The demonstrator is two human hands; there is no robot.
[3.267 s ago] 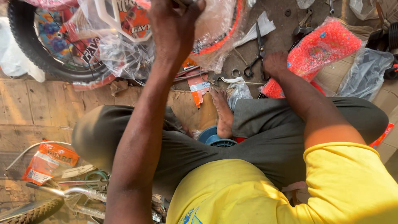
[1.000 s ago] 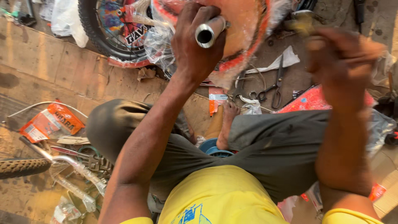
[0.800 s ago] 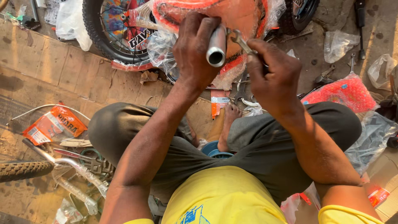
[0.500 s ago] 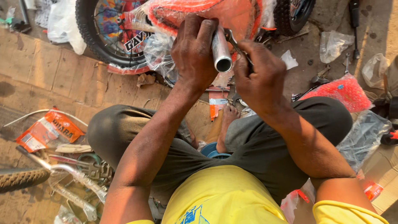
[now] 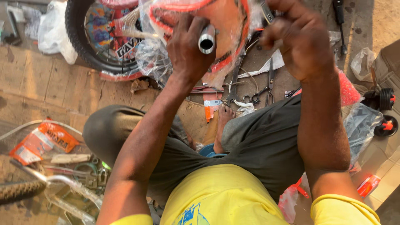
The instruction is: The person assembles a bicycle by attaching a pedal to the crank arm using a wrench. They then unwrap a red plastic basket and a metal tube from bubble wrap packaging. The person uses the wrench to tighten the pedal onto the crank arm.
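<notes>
Dusty concrete floor [image 5: 50, 91], strewn with bicycle parts and plastic wrapping; person seated, knees bent, looking down. Left hand [image 5: 187, 50]: grip closed around a short silver metal tube [image 5: 206, 39], open end facing the camera, held above the lap against an orange plastic-wrapped bicycle part [image 5: 216, 21]. Half a second ago the right hand [image 5: 298, 39] was pressed against the tube; it has now lifted up and to the right, well apart from it. Its fingers are curled, possibly around a thin tool, but I cannot tell what, if anything, it holds. Tube position barely changed, so the left hand alone carries it. Beyond: pliers and scissors [image 5: 266, 85] on the floor, black bicycle wheel [image 5: 96, 41] upper left, red mesh bag [image 5: 348, 89] right.
</notes>
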